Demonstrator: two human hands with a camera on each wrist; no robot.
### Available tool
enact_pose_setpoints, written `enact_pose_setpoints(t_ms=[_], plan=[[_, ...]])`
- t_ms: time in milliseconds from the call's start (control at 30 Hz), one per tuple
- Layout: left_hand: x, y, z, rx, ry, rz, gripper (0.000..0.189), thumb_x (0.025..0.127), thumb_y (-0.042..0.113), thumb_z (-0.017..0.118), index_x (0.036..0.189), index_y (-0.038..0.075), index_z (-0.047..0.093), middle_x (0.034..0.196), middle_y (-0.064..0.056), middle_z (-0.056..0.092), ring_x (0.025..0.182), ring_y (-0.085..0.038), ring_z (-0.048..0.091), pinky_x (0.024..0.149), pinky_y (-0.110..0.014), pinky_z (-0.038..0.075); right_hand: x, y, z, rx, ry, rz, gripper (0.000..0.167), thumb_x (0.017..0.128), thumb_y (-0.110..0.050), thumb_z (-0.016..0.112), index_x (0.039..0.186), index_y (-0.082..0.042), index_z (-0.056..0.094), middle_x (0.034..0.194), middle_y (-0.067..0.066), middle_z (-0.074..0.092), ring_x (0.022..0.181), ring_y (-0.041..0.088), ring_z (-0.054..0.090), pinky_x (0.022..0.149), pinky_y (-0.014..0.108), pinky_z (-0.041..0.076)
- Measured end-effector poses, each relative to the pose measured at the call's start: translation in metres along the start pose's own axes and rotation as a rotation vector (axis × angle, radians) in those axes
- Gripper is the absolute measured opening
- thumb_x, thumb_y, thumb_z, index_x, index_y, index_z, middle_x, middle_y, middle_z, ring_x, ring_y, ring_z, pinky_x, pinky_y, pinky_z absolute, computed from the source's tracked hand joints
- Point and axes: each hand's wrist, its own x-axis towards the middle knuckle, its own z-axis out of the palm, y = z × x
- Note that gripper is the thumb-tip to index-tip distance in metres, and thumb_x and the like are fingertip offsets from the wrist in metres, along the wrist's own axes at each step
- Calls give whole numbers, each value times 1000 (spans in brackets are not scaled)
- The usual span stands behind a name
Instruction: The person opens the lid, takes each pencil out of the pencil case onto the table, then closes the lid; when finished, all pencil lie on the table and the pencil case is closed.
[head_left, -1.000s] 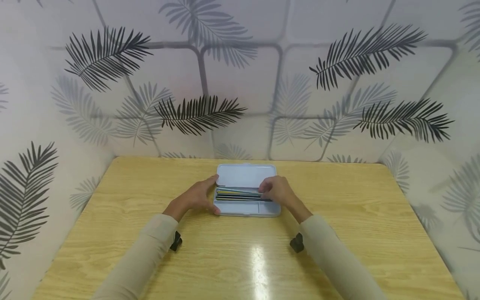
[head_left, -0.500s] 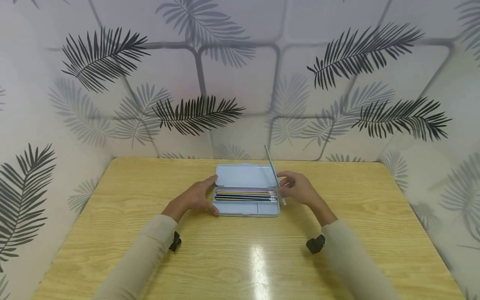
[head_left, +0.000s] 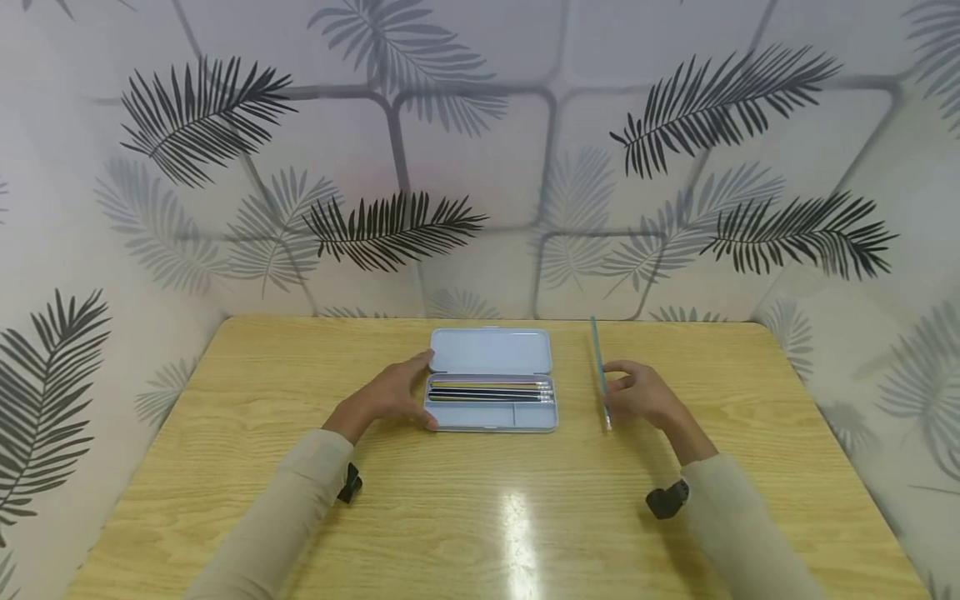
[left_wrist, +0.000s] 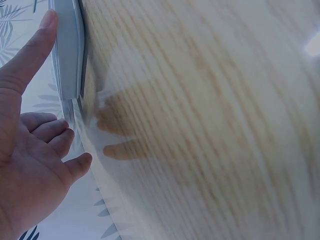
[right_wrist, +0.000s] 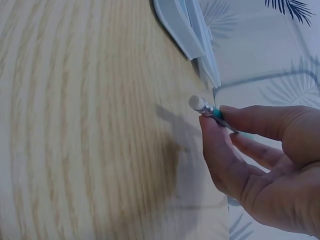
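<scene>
A pale blue pencil case [head_left: 491, 417] lies open on the table, its lid [head_left: 491, 350] folded back toward the wall. Several dark and yellow pencils [head_left: 487, 392] lie side by side in its rear compartment. At the case's left end, my left hand [head_left: 386, 392] spreads its thumb and fingers. The thumb [left_wrist: 37, 47] is straight and touches the case in the left wrist view. Right of the case, my right hand [head_left: 639, 393] pinches a teal pencil [head_left: 598, 362] between thumb and fingertips. Its white eraser [right_wrist: 197, 102] points toward the near side.
The case's front section has a divider [head_left: 514, 414], with a small compartment at its right. Beneath everything is a wood-grain table [head_left: 465, 517]. A leaf-patterned wall covering [head_left: 487, 275] rises at its back edge. A black wrist camera [head_left: 667, 498] sits on the right wrist.
My right hand has lifted the teal pencil out of the case and carried it right, turning it from lengthwise to pointing away. My left hand has stayed at the case.
</scene>
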Motion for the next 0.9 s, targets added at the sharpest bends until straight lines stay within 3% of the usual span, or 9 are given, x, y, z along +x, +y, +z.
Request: enact_pose_setpoints(t_ms=[233, 433, 633, 767, 900], plan=[[-1, 0, 0, -4, -3, -9, 128, 56, 40, 91, 153, 7, 14, 159, -11, 15, 147, -29, 17, 120, -44, 19, -2, 3, 3, -177, 54, 81, 62, 84, -1, 64, 138, 9, 37, 104, 25, 62, 81, 23, 66, 71, 37, 58], [0, -1, 1, -4, -4, -13, 127, 57, 39, 90, 153, 8, 13, 160, -10, 15, 147, -28, 16, 120, -44, 19, 0, -1, 10, -340, 119, 159, 65, 74, 1, 70, 133, 11, 43, 93, 22, 65, 65, 16, 67, 61, 29, 58], [1, 0, 1, -6, -1, -9, 126, 57, 39, 90, 153, 8, 13, 160, -10, 15, 147, -28, 16, 120, -43, 19, 0, -3, 11, -392, 128, 154, 65, 73, 0, 71, 130, 14, 43, 86, 22, 66, 59, 15, 67, 57, 27, 58], [0, 0, 1, -2, -1, -9, 126, 57, 40, 90, 153, 8, 13, 160, -10, 15, 147, -28, 16, 120, -44, 19, -1, -8, 5, -429, 142, 154, 62, 74, -4, 68, 131, 11, 46, 73, 16, 66, 56, 12, 59, 54, 28, 54], [-1, 1, 0, 2, 0, -12, 126, 58, 40, 90, 153, 8, 13, 160, -10, 15, 147, -28, 16, 120, -44, 19, 4, -14, 3, -424, 180, 36, 54, 80, -7, 63, 130, 9, 49, 84, 19, 69, 62, 19, 62, 57, 30, 53]])
